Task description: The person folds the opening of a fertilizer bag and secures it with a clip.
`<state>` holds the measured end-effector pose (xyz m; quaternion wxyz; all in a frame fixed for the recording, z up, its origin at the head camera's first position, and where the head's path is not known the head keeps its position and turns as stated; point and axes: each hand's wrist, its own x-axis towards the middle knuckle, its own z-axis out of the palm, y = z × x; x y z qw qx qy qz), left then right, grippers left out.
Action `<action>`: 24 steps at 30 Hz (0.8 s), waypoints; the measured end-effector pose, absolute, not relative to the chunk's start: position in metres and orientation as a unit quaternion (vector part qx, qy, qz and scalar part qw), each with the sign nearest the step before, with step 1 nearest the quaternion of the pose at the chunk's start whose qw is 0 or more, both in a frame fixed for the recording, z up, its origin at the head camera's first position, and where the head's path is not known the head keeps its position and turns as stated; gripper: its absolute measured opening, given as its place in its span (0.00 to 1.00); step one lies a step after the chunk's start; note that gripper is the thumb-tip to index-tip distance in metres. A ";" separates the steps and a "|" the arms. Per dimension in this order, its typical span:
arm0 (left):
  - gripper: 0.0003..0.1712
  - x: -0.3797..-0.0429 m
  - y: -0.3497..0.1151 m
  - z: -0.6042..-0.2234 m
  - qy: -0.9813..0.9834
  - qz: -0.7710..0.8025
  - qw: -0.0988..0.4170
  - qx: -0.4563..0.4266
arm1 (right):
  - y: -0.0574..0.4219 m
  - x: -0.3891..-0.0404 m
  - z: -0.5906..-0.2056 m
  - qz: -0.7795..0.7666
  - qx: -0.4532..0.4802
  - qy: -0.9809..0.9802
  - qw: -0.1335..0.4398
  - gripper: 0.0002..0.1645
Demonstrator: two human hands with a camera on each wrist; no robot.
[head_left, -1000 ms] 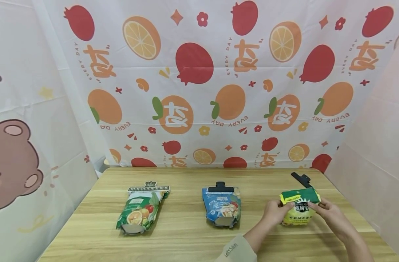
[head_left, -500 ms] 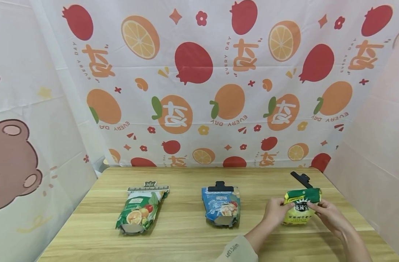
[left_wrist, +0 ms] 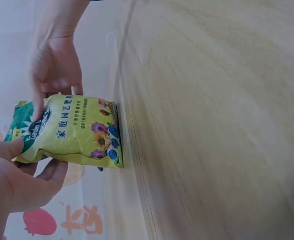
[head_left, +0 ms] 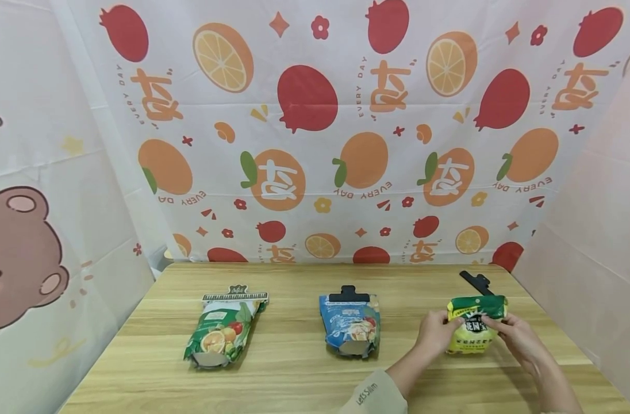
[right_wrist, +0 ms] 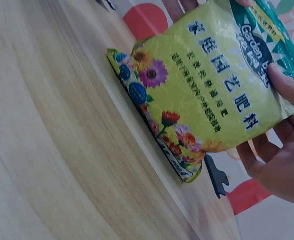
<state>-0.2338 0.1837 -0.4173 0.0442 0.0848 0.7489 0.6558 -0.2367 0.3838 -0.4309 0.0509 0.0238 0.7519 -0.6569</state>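
Observation:
Toward the right of the table, a yellow-and-green fertilizer bag stands upright, flowers printed along its lower front. My left hand grips its left side near the top, thumb on the front. On the opposite side my right hand holds it the same way, as the right wrist view also shows with the thumb across the label. Fingers of both hands go behind the bag, partly hidden. In the left wrist view, the bag's bottom meets the tabletop. Behind it lies a loose black bag clip.
A blue bag with a black clip along its top lies mid-table. Farther left is a green-and-white bag with a patterned clip. A fruit-print curtain hangs behind the wooden table.
Both hands have kept their hold on the fertilizer bag. Its top has shifted slightly right and stands straighter than a second ago. The other bags and the loose clip stay put.

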 end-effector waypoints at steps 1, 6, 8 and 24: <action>0.09 -0.234 0.184 -0.417 0.751 0.653 0.045 0.086 | 0.384 -0.237 -0.430 -0.656 0.021 0.753 0.052 0.07; 0.07 -0.237 0.183 -0.419 0.758 0.644 0.044 0.092 | 0.382 -0.237 -0.429 -0.648 0.018 0.760 0.048 0.05; 0.05 -0.237 0.182 -0.420 0.760 0.641 0.043 0.094 | 0.382 -0.237 -0.429 -0.649 0.017 0.759 0.048 0.05; 0.03 -0.237 0.179 -0.426 0.766 0.636 0.042 0.082 | 0.387 -0.236 -0.432 -0.634 0.004 0.770 0.071 0.08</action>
